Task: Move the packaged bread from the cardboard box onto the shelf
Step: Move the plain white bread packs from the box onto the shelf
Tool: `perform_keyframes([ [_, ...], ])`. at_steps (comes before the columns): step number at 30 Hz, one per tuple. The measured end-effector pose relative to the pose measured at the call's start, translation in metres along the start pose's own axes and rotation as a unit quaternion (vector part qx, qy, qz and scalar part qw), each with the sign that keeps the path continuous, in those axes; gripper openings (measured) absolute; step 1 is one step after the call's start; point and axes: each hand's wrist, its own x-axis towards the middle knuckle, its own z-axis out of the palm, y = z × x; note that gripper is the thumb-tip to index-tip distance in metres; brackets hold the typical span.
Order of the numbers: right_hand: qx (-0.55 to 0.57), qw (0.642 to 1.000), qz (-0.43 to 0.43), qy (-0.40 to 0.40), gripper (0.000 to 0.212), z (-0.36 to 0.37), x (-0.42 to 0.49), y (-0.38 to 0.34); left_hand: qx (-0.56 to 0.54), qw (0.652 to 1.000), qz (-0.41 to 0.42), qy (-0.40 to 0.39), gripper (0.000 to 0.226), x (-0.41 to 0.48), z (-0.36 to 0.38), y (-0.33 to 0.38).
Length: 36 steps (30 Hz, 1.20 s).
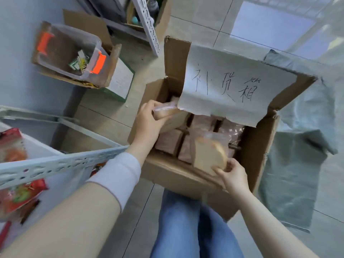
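Note:
An open cardboard box (258,151) stands on the floor in front of my knees, with several clear-wrapped bread packs (169,141) packed inside. My left hand (149,120) grips one pack of bread (165,111) at the box's left side, raised above the others. My right hand (232,174) pinches the lower edge of a second bread pack (210,155), which stands upright near the box's front wall. A paper sheet with handwriting (230,84) hangs from the far flap and hides the back of the box. The white metal shelf (55,164) is at the left.
Red snack packets (16,196) lie on the shelf at lower left. A clear plastic bin with orange latches (70,51) sits in another carton at upper left. A perforated shelf post (149,25) stands behind the box. A grey-green sack (297,174) lies on the floor at right.

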Motion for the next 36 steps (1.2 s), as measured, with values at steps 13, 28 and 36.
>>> perform_keyframes([
  [13, 0.038, 0.962, -0.233, -0.137, 0.017, -0.037, -0.266, -0.075, -0.181, 0.936, -0.056, 0.298, 0.032, -0.300, -0.302, 0.042],
  [28, -0.039, 0.826, -0.487, -0.282, 0.013, 0.220, -0.569, -0.259, -0.219, 0.844, -0.022, 0.490, 0.016, -0.502, -0.632, -0.117],
  [36, -0.016, 0.825, -0.445, -0.346, 0.010, 0.384, -0.625, -0.316, -0.262, 0.777, -0.060, 0.569, 0.040, -0.467, -0.712, -0.220],
])
